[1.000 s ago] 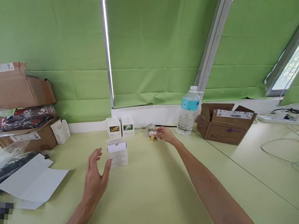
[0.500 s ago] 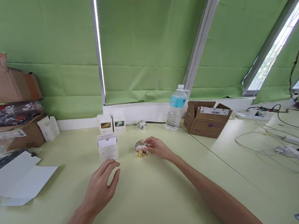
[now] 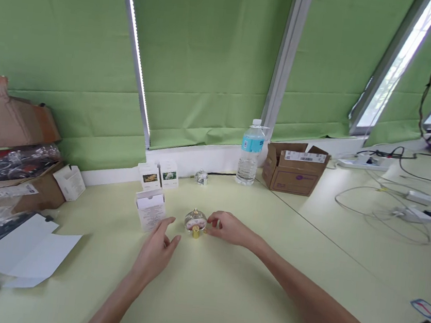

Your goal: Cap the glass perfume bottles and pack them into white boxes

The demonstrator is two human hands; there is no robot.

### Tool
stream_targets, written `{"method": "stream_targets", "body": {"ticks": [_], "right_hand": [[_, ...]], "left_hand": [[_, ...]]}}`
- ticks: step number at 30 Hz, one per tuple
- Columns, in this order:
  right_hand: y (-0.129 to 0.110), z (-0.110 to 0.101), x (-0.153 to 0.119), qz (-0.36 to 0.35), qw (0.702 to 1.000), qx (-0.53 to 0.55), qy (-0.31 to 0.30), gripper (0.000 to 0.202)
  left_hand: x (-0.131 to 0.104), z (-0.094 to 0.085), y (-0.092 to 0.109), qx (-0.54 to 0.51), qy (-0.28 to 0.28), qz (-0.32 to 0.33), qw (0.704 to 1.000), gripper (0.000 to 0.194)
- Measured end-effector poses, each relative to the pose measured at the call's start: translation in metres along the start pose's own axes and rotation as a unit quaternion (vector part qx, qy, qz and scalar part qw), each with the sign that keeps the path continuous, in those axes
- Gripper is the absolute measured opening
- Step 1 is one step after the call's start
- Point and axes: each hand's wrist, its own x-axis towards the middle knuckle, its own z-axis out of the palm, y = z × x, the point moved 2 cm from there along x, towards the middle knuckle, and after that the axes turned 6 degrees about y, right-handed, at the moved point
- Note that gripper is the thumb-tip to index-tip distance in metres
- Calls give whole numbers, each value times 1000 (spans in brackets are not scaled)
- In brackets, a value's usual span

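A small round glass bottle (image 3: 195, 222) with a gold knob on top stands on the table, a pinkish label on its front. A short gold cylinder (image 3: 195, 232) is at its front, and a tiny gold piece shows by its right side. My right hand (image 3: 227, 227) is at the bottle's right edge, thumb and index finger parted; whether the fingertips touch the glass is unclear. On the other side, my left hand (image 3: 157, 251) hovers with fingers apart and nothing in it. Closest to it is an open white carton (image 3: 150, 211) with printed text.
Two white picture boxes (image 3: 149, 177) and another glass item (image 3: 200, 177) stand behind. Further right are a water bottle (image 3: 250, 155), a brown cardboard box (image 3: 296, 170) and cables (image 3: 354, 208). Left, white card sheets (image 3: 30, 252) lie near stacked cartons (image 3: 14, 118).
The glass bottle has come nearer to me, with my right hand beside it. My left hand has moved right, toward the bottle. The view has shifted slightly.
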Motion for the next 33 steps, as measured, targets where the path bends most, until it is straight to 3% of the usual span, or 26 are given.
{"method": "stream_targets", "body": {"ticks": [6,10,16,22,33], "right_hand": [[-5,21,-2,12,998,-41,50,11],[-5,10,1,-2,998,-19,57,10],[-31,-13,7,-49,982,109,147,20],[-64,-9,16,-96,976,110,162,11],[-62,1,16,-134,975,65,166,16]], "left_hand": [[22,27,7,-69,-17,-13,997,58],[28,34,6,-49,-8,6,999,54],[28,33,5,-19,4,21,1000,46],[23,29,4,-41,-13,22,999,43],[23,27,3,-31,-4,37,999,38]]}}
